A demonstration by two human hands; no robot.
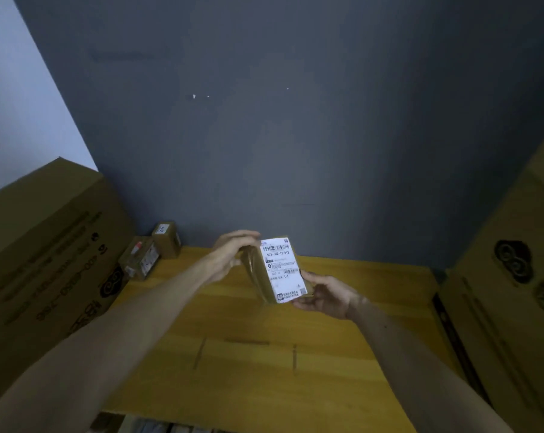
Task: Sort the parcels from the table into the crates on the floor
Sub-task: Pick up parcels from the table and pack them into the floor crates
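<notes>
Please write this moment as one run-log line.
parcel: held over table | left hand: grips top | right hand: holds bottom | other parcels: table, back left

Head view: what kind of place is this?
Likely a parcel-sorting or storage room: a barcode-labelled parcel is held over a wooden table, small parcels sit at its far-left corner, and big cardboard cartons flank it.

**A:** Above the middle of the table?
**B:** Brown parcel, tilted, white label toward the camera. Gripped at the far end by the left hand, held at the near right corner by the right hand.
**A:** At the far left corner?
**B:** Near parcel just beside far parcel. Large left carton and right carton along the side edges.
</notes>
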